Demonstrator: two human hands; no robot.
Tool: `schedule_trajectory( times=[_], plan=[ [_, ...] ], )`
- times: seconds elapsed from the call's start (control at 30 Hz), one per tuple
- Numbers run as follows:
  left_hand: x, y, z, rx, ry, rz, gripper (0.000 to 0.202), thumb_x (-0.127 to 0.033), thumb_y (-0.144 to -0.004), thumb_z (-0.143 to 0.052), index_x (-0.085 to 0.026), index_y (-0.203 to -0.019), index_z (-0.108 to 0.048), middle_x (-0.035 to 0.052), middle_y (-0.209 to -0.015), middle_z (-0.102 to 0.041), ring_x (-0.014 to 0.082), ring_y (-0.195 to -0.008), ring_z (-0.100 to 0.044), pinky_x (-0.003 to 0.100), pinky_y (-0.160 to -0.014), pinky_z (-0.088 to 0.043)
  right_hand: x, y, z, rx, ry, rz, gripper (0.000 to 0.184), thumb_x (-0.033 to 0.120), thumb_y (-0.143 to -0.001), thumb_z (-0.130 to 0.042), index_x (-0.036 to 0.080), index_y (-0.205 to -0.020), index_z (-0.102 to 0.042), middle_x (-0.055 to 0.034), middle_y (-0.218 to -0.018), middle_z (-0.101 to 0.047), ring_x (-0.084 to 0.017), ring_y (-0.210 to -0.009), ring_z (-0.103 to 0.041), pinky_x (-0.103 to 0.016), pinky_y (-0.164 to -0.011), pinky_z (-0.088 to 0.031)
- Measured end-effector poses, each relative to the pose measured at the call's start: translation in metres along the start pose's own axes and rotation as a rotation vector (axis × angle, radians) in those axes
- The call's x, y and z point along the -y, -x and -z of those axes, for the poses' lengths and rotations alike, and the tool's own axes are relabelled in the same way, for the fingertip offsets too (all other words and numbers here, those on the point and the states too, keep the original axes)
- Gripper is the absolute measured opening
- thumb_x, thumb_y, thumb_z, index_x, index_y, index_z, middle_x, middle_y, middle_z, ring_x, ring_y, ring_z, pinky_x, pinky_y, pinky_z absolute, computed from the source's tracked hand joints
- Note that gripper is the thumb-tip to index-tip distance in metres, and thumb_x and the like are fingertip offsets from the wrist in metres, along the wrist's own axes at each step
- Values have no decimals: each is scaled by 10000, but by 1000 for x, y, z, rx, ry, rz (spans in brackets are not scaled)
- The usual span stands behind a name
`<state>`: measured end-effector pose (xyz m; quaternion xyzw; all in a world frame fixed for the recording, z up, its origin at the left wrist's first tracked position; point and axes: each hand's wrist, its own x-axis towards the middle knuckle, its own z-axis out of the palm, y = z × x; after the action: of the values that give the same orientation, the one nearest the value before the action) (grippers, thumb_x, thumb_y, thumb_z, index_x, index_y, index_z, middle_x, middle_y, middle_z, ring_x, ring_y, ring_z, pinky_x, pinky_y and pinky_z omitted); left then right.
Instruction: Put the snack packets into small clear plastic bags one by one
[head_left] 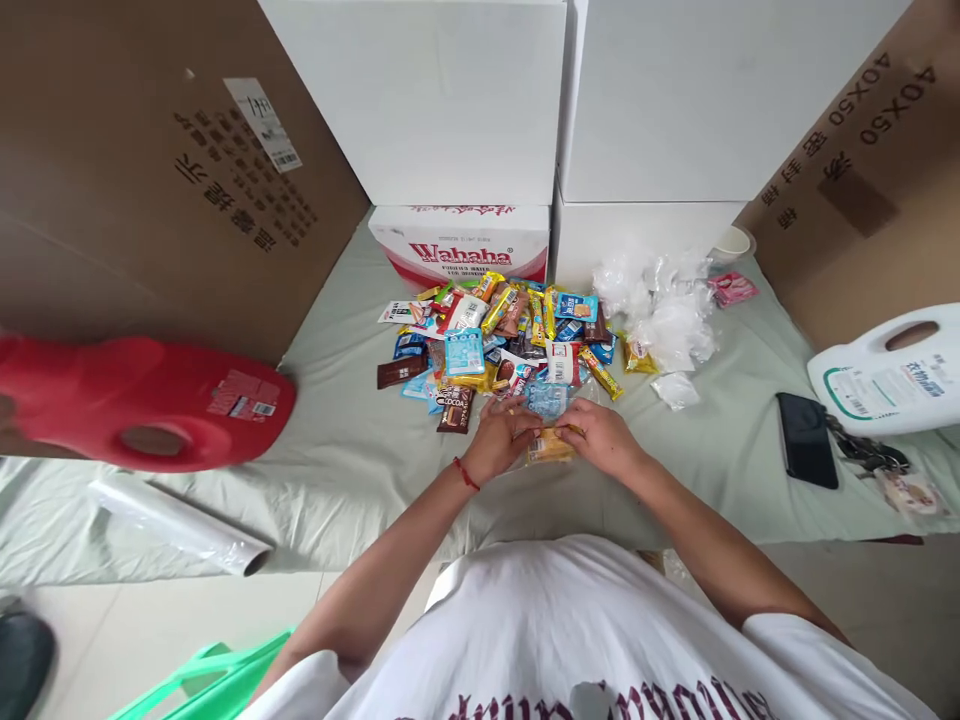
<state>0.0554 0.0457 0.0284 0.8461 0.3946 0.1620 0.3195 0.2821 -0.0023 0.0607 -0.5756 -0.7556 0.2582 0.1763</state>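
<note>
Between my two hands, close to the table's front edge, lies a yellow snack packet (553, 446) with clear plastic film around it. My left hand (504, 438), with a red cord on its wrist, pinches the packet's left side. On the opposite side, the fingers of my right hand (600, 436) are closed on its upper right part. Just beyond my hands is a heap of wrapped snacks, among them a light blue packet (464, 352), a brown cocoa packet (454, 409) and a clear bluish packet (547, 398).
Crumpled clear plastic bags (667, 310) lie right of the heap. A Wahaha box (465, 245) and white boxes stand behind. At left are a red jug (150, 400) and a plastic roll (180, 522); at right, a phone (806, 440), keys (870, 445) and a white jug (892, 375).
</note>
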Motion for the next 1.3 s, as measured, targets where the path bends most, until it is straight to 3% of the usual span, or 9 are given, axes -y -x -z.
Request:
schedule_trajectory(
  times=[0.17, 0.3, 0.4, 0.67, 0.77, 0.87, 0.97, 1.13, 1.3],
  plan=[
    [-10, -5, 1, 43, -37, -30, 263, -254, -963, -544, -309, -1058, -783, 16, -1195, -767, 292, -1407, -492, 641, -1258, -134, -2, -7, 2, 28, 3, 16, 115, 173, -942, -624, 202, -896, -725, -33, -896, -634, -170, -813, -617, -276, -730, -438],
    [-14, -7, 2, 37, -85, -42, 246, -242, -965, -550, -289, -1044, -779, 19, -1176, -772, 294, -1407, -497, 648, -1256, -125, -3, -3, 3, 23, -28, 125, 132, 292, -990, -597, 215, -968, -703, -41, -947, -626, -182, -867, -612, -286, -752, -447],
    [-15, -6, 1, 16, -101, -69, 245, -216, -957, -561, -295, -1031, -781, 18, -1165, -774, 292, -1396, -510, 643, -1255, -127, -4, -1, 3, 20, -64, 163, 83, 263, -967, -625, 230, -959, -700, -33, -926, -622, -189, -867, -617, -295, -759, -453],
    [-15, -11, 1, -30, -147, -149, 248, -187, -943, -569, -300, -977, -787, 23, -1192, -760, 288, -1407, -488, 611, -1249, -154, -6, -13, 0, 51, -158, 106, 107, 193, -956, -553, 209, -888, -633, -21, -871, -672, -178, -791, -610, -282, -732, -432],
    [-26, -5, 8, -231, -214, -68, 281, -153, -947, -513, -245, -1022, -768, 70, -1320, -695, 295, -1394, -479, 585, -1200, -273, -6, -18, -6, 57, -122, 32, 104, 172, -940, -533, 204, -866, -598, -18, -845, -666, -173, -771, -600, -271, -716, -413],
    [-44, 12, 7, -451, -266, -73, 322, -152, -974, -456, -182, -1155, -721, 126, -1277, -692, 275, -1289, -543, 479, -1083, -417, -8, -19, -11, 67, -104, 11, 101, 161, -925, -529, 204, -857, -590, -15, -832, -663, -166, -757, -593, -259, -700, -401],
    [-57, 31, -10, -372, -323, -235, 323, -178, -992, -473, -190, -1240, -679, 103, -1188, -734, 244, -1159, -617, 411, -968, -459, -12, -19, -15, 77, -140, 15, 88, 153, -904, -537, 201, -857, -594, -11, -800, -660, -166, -739, -592, -252, -680, -405],
    [-54, 38, -44, -274, -418, -138, 330, -164, -1008, -474, -195, -1281, -658, 101, -1289, -715, 244, -1174, -634, 412, -908, -444, -19, -22, -9, 104, -217, -9, 101, 199, -919, -536, 201, -866, -623, -13, -794, -680, -177, -730, -615, -270, -693, -458],
    [-54, 33, -44, -251, -432, -111, 321, -169, -1012, -473, -192, -1265, -669, 107, -1282, -713, 249, -1203, -613, 423, -920, -430, -23, -44, 7, -144, 104, 77, 281, 332, -984, -542, 178, -1193, -650, -130, -1071, -697, -292, -1045, -588, -436, -949, -460]
  ],
)
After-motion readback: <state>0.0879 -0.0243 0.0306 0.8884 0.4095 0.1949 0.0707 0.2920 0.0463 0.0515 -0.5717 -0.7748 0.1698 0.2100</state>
